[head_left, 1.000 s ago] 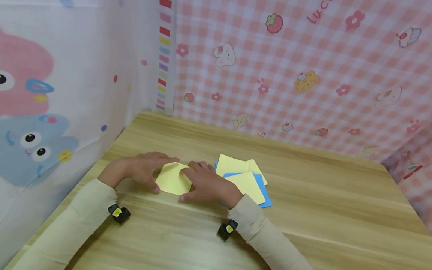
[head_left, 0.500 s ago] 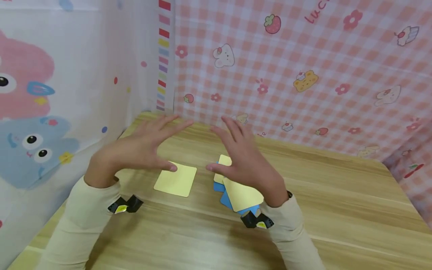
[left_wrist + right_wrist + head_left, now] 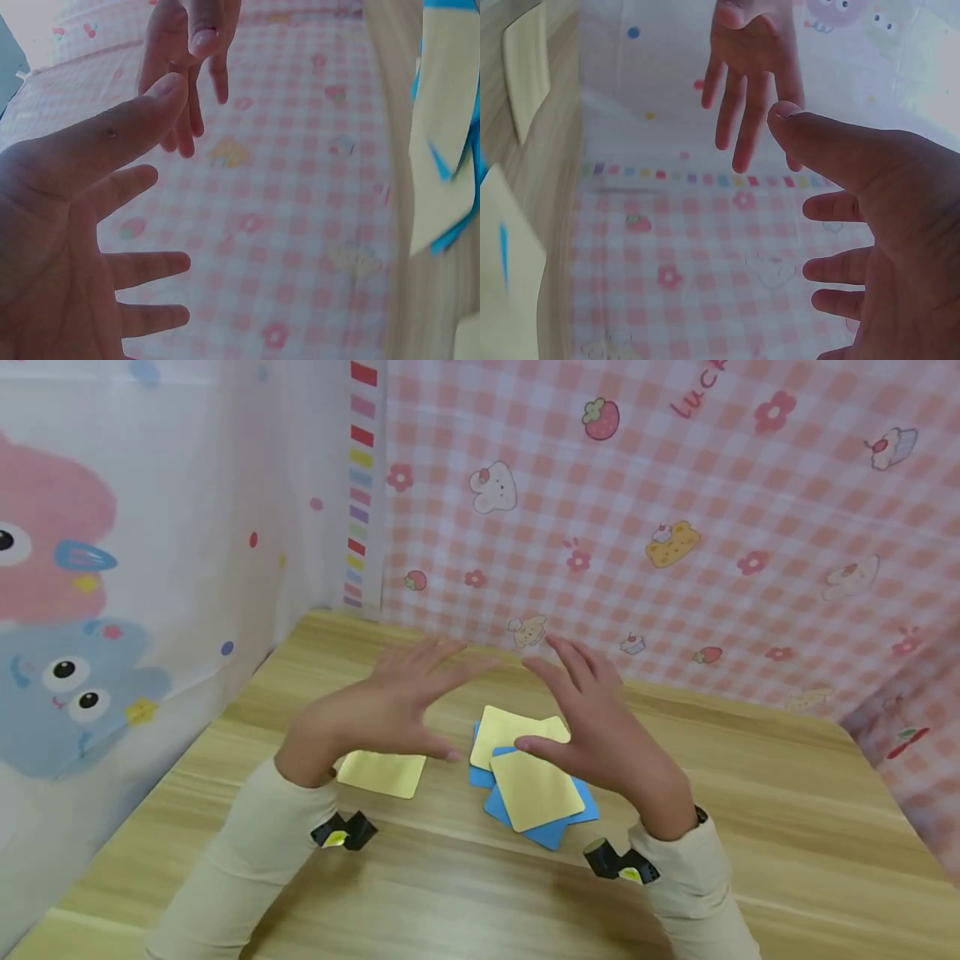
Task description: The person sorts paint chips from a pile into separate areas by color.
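A single square yellow card (image 3: 382,775) lies on the table, its far part hidden under my left hand in the head view. To its right is a loose overlapping pile of yellow cards (image 3: 536,793) and blue cards (image 3: 551,837). My left hand (image 3: 393,706) hovers between the single card and the pile, fingers spread and nothing held. Over the right side of the pile my right hand (image 3: 600,731) is raised, also holding nothing, its thumb overlapping the cards in the head view. Both wrist views show the palms facing each other, apart.
The wooden table (image 3: 750,827) fills the lower part of the head view. A pink checked cloth (image 3: 675,468) hangs behind it, and a white cartoon-printed cloth (image 3: 195,460) covers the left side. Small black wrist cameras (image 3: 343,832) sit at both cuffs.
Both hands were down at the single yellow card, then rose off it with fingers spread. They have since shifted right, towards the pile, while that card stays on the table.
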### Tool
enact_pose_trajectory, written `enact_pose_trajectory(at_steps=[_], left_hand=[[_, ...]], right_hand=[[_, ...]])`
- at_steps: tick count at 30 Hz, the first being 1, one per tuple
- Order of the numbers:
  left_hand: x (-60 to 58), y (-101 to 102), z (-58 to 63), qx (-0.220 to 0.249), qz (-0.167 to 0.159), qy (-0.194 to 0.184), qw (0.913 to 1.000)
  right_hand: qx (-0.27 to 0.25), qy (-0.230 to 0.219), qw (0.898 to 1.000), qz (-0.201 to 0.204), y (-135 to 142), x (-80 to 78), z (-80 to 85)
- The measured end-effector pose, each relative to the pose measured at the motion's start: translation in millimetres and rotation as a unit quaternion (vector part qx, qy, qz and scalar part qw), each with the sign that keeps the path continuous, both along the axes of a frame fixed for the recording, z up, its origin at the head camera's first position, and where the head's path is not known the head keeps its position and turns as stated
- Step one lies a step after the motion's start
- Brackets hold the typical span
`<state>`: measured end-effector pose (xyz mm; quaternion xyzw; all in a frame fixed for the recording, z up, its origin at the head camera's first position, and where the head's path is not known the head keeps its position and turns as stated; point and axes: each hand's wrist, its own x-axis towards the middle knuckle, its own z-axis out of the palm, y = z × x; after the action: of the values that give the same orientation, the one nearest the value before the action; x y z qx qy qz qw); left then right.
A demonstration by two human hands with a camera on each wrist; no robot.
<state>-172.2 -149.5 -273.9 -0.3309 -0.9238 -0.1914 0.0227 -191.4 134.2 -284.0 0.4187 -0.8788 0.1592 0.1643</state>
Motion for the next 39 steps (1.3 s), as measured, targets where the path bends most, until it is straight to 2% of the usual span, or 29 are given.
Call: enact_pose_trajectory(at_steps=[4, 9, 15, 18, 20, 25, 29, 34, 39], left_hand=[[-6.7, 32.9, -2.7, -0.006, -0.011, -0.013, 0.9998], [-9.7, 55.3, -2.9, -0.003, -0.003, -0.033, 0.9995], [-11.6, 62.5, -3.7, -0.008, 0.008, -0.027, 0.9996], [-16.4, 67.2, -13.2, -0.011, 0.014, -0.032, 0.9993], [-21.1, 72.1, -23.3, -0.017, 0.017, -0.053, 0.9983], [-34.9, 85.8, -55.7, -0.054, 0.031, -0.118, 0.9910], [-39.9, 94.8, -75.7, -0.097, 0.046, -0.129, 0.9858], [-29.3, 109.4, -86.3, -0.149, 0.045, -0.128, 0.9794], [-16.1, 121.2, -90.8, -0.178, 0.058, -0.117, 0.9752]], right_hand=[[0.015, 0.011, 1.000, -0.025, 35.2, 4.3, -7.4], [0.024, 0.015, 0.999, -0.046, 62.6, 7.3, -8.3], [0.029, 0.020, 0.999, -0.033, 63.8, 4.7, -5.8], [0.040, -0.006, 0.999, -0.027, 63.4, 1.5, -9.7], [0.052, -0.041, 0.997, -0.027, 63.7, -2.3, -15.7], [0.111, -0.142, 0.983, -0.043, 63.9, -12.6, -39.5], [0.176, -0.188, 0.964, -0.061, 60.7, -18.1, -57.8], [0.215, -0.231, 0.947, -0.061, 59.6, -19.4, -70.7], [0.223, -0.252, 0.941, -0.046, 56.1, -21.1, -77.6]])
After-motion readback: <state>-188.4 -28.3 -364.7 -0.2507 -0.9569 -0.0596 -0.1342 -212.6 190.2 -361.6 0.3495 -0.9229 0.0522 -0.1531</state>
